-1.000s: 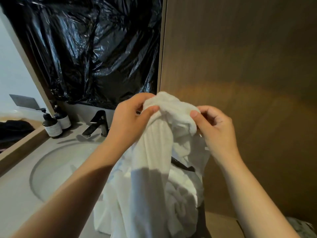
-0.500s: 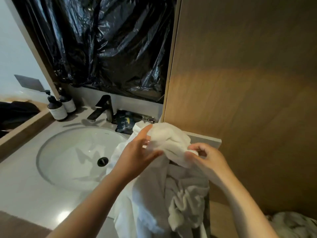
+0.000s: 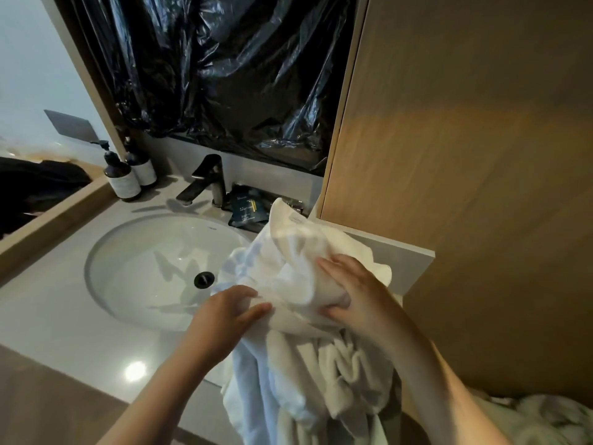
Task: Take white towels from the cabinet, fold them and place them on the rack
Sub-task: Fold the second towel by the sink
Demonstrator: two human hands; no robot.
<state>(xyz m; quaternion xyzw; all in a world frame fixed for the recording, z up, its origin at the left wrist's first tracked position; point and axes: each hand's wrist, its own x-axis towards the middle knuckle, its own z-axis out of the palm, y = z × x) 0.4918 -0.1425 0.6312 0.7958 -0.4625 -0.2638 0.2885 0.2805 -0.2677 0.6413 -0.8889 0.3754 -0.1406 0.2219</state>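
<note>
So right now you've got the white towel (image 3: 298,252) bunched up between both hands, over the right end of the counter (image 3: 64,316), just right of the sink (image 3: 144,252). Your left grip (image 3: 224,313) is clamped on a fold at the towel's lower left edge, thumb and fingers pinching the cloth. Your right grip (image 3: 356,293) is clamped on the fat middle of the bundle, with the fingers (image 3: 324,263) laid over the top and the thumb tucked underneath.

One corner of the towel pokes up above your hands, close to a dark packet (image 3: 245,210) lying at the back of the counter. The rest hangs in loose, crumpled folds past the counter's front edge and out of the bottom of the view. I can't tell whether the bundle is actually resting on the counter or is just held over it.

Other stuff around: a dark faucet (image 3: 208,181) behind the sink, the drain (image 3: 204,279) showing in the bowl, and two dark pump bottles (image 3: 123,179) standing side by side at the back left corner. Crinkly black plastic sheeting (image 3: 224,75) covers the wall above the faucet. A big wood panel (image 3: 465,155) fills the right side, right up against the towel. Down in the bottom right corner, past your right forearm, there's another rumpled white heap (image 3: 545,419) that looks like more towelling.
</note>
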